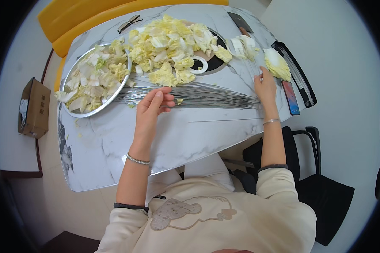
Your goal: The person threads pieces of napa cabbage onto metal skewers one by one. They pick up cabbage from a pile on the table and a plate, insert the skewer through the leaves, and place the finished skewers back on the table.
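My left hand point(155, 101) hovers above the left part of a bundle of thin metal skewers point(215, 96), fingers loosely curled and slightly apart, nothing visible in them. At the bundle's right end, my right hand point(266, 83) has its thumb and fingers beside thin skewers that run up to white cabbage pieces point(244, 46); whether it grips them is unclear. One skewer point(224, 120) lies apart, nearer me. Cut napa cabbage point(164, 47) is heaped beyond the bundle, and more cabbage point(91, 79) fills a round metal tray point(82, 115) on the left.
A cleaver point(240, 22) lies at the far right of the marble-patterned table point(114, 158). A cabbage leaf point(276, 64), a phone point(290, 98) and a long black case point(296, 74) are right of my right hand. Eyeglasses point(129, 23) lie at the far left. Black chairs point(323, 202) stand at the right.
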`<state>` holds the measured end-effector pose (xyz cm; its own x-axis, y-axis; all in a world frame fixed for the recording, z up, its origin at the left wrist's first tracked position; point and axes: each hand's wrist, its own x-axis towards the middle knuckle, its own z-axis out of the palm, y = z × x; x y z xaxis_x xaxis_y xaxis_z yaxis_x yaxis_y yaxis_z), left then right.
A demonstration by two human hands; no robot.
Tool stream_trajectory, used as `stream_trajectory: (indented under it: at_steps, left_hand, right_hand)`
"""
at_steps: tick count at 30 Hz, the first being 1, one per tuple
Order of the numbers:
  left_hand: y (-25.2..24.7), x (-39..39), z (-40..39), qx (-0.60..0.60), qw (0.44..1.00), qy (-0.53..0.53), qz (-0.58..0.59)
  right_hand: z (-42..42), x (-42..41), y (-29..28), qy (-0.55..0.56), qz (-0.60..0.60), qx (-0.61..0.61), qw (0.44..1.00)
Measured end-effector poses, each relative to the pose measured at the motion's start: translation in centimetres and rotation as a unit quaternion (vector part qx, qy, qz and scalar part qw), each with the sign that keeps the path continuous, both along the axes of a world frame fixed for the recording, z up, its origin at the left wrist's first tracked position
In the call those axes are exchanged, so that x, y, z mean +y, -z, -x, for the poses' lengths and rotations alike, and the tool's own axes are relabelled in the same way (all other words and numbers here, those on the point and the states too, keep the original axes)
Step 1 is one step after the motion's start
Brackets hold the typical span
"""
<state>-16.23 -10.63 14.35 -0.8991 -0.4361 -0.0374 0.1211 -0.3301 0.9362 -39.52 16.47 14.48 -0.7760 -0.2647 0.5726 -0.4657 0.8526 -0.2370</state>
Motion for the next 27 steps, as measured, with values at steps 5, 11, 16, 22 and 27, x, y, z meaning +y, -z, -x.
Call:
stream_trajectory:
  at_steps: [5, 11, 16, 22, 27]
  left_hand:
    - [0.3, 0.0, -0.1, 0.002, 1.0, -0.001, -0.002]
    - [0.3, 0.0, -0.3, -0.008, 1.0, 0.001, 0.007]
    - [0.0, 0.1, -0.3, -0.005, 1.0, -0.004, 0.005]
    - [-0.1, 0.0, -0.3, -0.003, 1.0, -0.003, 0.007]
    - [0.0, 0.1, -0.3, 0.001, 1.0, -0.001, 0.001]
  right_hand:
    - [-3.3, -3.2, -0.1, -0.133, -0.032, -0.01, 0.991]
    - [-9.5, -8.0, -0.1, -0.316, -0.053, -0.12, 0.94]
    - [-9.4, -8.4, 0.1, -0.304, -0.053, -0.092, 0.947]
    - [-9.3, -7.5, -0.5, -0.305, -0.034, -0.11, 0.945]
    - [-9.6, -7.6, -0.4, -0.324, -0.041, -0.117, 0.938]
